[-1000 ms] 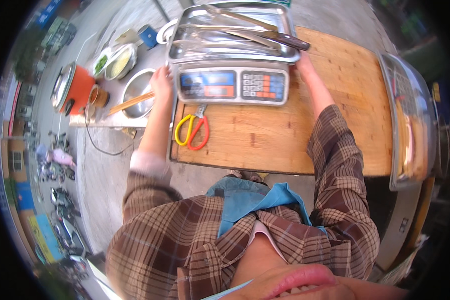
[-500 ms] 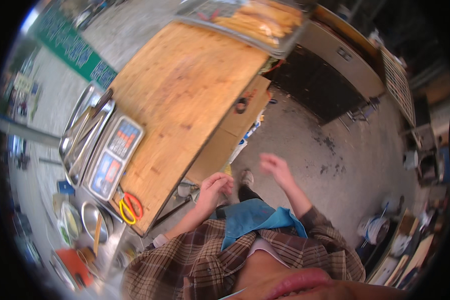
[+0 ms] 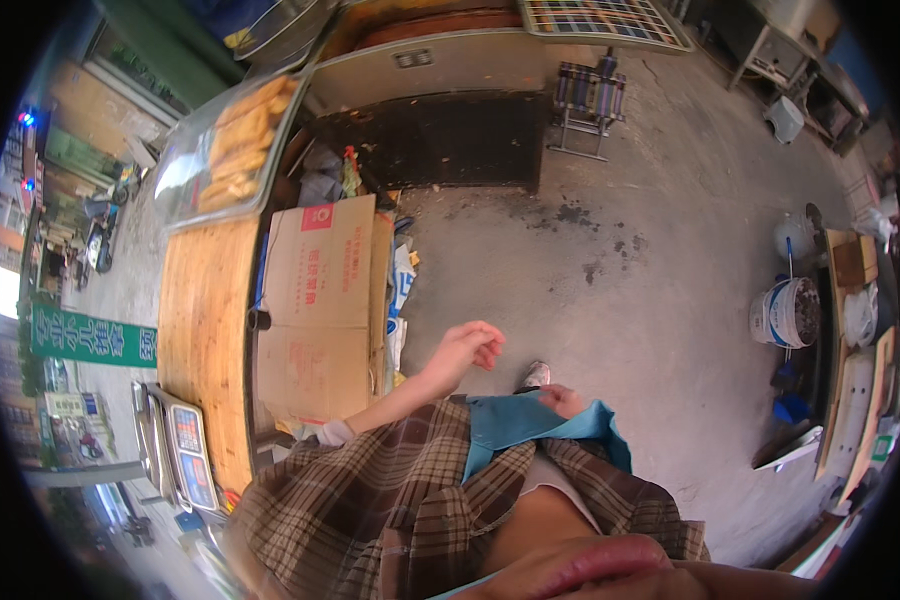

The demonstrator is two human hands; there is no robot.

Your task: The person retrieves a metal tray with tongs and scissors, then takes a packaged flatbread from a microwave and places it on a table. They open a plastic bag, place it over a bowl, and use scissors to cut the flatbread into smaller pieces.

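Note:
My left hand (image 3: pixel 470 347) hangs in the air in front of my body, to the right of a cardboard box (image 3: pixel 317 290). Its fingers are loosely bent, and nothing shows in them. Close to my waist, my right hand (image 3: pixel 566 401) is beside the blue apron (image 3: pixel 510 428), whose raised edge partly hides it. The fingers I can see there are slightly bent, with no object visible in them. Below the hands, one of my shoes (image 3: pixel 537 374) shows on the concrete floor.
At left stands a wooden table (image 3: pixel 206 320) with a scale (image 3: pixel 192 455) and a glass-sided tray of fried dough sticks (image 3: pixel 242 140). A dark-fronted metal counter (image 3: pixel 420 140) is ahead, with a folding stool (image 3: pixel 587 100) by it. A white bucket (image 3: pixel 785 312) and boards (image 3: pixel 870 410) line the right.
My view has turned right, away from the tabletop, which now lies at the left edge. My right hand has dropped back to the apron; my left stays raised in front.

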